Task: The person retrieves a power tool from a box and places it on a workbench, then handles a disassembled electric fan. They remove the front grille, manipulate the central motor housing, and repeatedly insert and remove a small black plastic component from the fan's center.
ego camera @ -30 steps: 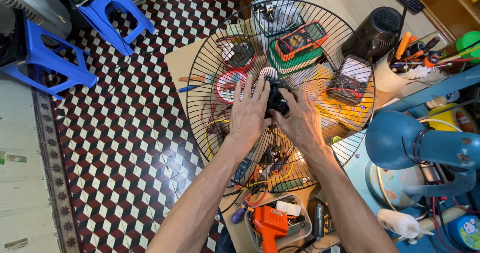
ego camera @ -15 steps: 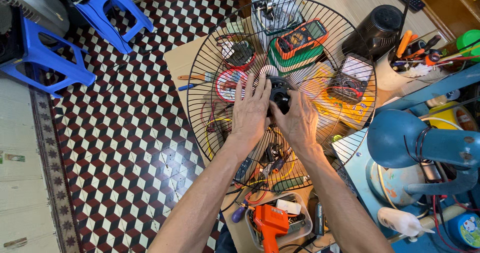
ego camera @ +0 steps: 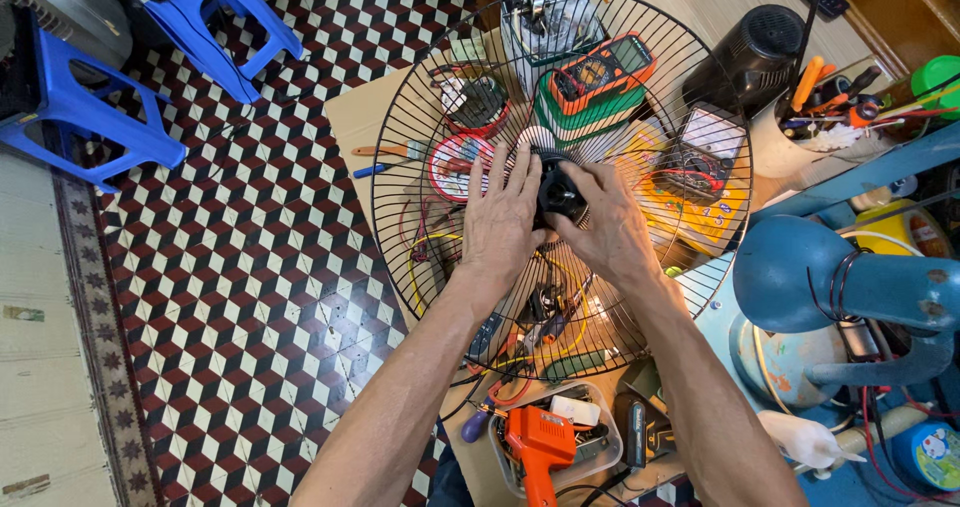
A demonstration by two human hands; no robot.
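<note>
At grille (ego camera: pixel 420 117) centre, both hands on hub (ego camera: pixel 557 192)

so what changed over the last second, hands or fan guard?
Little. The left hand and right hand slid slightly toward the person along the black hub of the round wire fan guard, both staying on it; nothing taken up or let go. The guard, the orange multimeter and the orange tool lie as before.

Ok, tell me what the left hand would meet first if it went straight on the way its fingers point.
Probably the red-rimmed round tin showing through the fan guard, just beyond the left hand; depth is unclear.
</note>
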